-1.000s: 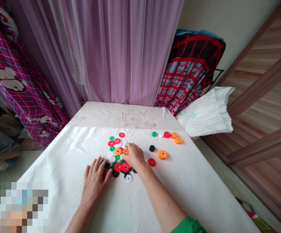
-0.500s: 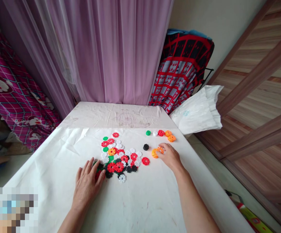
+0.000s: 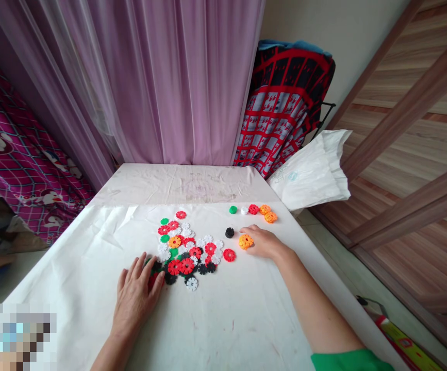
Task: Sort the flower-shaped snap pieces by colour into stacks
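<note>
A loose pile of notched plastic flower discs (image 3: 186, 266) in red, white, black, green and orange lies on the white-covered table. My left hand (image 3: 136, 288) rests flat at the pile's near left side, fingers spread, thumb and fingertips touching red and dark discs. To the right, my right hand (image 3: 262, 242) curls round overlapping orange flower discs (image 3: 246, 241), which sit between its fingers and thumb; part of the grip is hidden. A black disc (image 3: 229, 232) lies just left of that hand. A single red disc (image 3: 229, 255) is at the pile's right edge.
Beyond my right hand runs a row: a green disc (image 3: 233, 209), a white one (image 3: 244, 210), a red one (image 3: 253, 209) and orange discs (image 3: 270, 217). A white bag (image 3: 310, 172) hangs over the table's right edge. Purple curtains (image 3: 180, 82) stand behind the table.
The orange disc in my right hand has come over the other orange one, so they now overlap. That hand has turned slightly around them. My left hand stays by the pile.
</note>
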Tool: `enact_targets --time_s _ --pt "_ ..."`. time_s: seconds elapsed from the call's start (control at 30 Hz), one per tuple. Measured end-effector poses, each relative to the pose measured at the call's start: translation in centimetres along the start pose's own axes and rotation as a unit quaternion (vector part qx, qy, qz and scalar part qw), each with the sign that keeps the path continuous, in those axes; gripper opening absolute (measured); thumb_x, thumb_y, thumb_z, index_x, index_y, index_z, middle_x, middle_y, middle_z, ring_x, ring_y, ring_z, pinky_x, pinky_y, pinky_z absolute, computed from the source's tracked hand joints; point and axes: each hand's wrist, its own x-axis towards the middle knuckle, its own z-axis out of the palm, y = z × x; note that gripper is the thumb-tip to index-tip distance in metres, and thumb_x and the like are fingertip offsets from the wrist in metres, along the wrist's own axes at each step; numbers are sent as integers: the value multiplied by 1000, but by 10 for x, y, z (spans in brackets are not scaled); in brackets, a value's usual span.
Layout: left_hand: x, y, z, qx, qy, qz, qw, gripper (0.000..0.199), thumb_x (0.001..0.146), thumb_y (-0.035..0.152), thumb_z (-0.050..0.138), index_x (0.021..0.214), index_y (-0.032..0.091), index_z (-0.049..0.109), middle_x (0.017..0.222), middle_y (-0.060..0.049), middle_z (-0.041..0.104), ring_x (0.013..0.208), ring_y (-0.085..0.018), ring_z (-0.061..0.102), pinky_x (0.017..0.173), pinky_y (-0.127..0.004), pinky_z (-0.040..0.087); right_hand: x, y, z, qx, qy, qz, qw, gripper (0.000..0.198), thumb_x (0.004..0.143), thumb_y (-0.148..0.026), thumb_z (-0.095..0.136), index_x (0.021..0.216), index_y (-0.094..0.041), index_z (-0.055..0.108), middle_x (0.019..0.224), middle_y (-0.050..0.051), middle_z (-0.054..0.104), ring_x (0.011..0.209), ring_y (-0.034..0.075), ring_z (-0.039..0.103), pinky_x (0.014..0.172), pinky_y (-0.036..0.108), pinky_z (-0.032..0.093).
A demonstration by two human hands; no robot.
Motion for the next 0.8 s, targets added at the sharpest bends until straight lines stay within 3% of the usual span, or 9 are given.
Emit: enact_targets --time_s 0.13,0.27,0.4,0.57,0.67,0.73,0.8 --pt "0 0 0 2 0 1 1000 51 93 49 39 135 24 57 153 -10 47 144 -28 37 119 -52 24 11 -6 -9 -59 -55 -27 996 51 70 -17 65 120 -25 63 115 8 65 99 24 64 79 29 42" --pt "0 1 -2 3 -4 1 1000 52 94 49 39 135 24 57 153 -10 46 144 -28 37 119 -53 24 18 -9 -4 -74 -55 -43 995 45 70 -15 66 114 -21 65 111 9 67 100 25 64 78 29 42" --pt "0 0 -1 2 2 -1 1000 50 93 48 42 135 26 57 153 -9 47 144 -27 36 119 -51 24 18 -10 -1 -73 -50 -37 995 42 69 -15 67 111 -21 66 110 10 68 98 25 65 78 29 42" --pt "0 0 -1 -7 -6 1 1000 51 93 49 41 135 24 58 153 -10 46 144 -29 36 119 -53 23 6 -17 -15 -78 -45 9 996 49 69 -18 71 117 -20 63 114 12 66 101 27 64 78 31 43" --pt "-1 1 -2 -10 -14 1 1000 52 94 50 39 136 24 57 154 -10 45 145 -29 36 119 -53 23 -2 -37 -23 -70 17 4 997 39 77 -22 66 116 -21 64 118 11 65 108 27 62 82 32 42" --pt "-1 1 -2 -8 -15 -1 1000 52 95 50 38 136 24 56 154 -10 45 145 -28 35 119 -53 23 -2 -63 -20 -42 68 -49 996 27 85 -22 58 111 -23 66 118 8 66 110 23 61 87 30 42" --pt "-1 2 -2 -7 -16 -2 1000 53 95 50 37 137 23 56 154 -10 44 145 -28 35 119 -53 23 6 -95 -8 -1 77 -117 990 21 88 -24 56 106 -24 68 114 6 68 107 20 62 89 28 42"
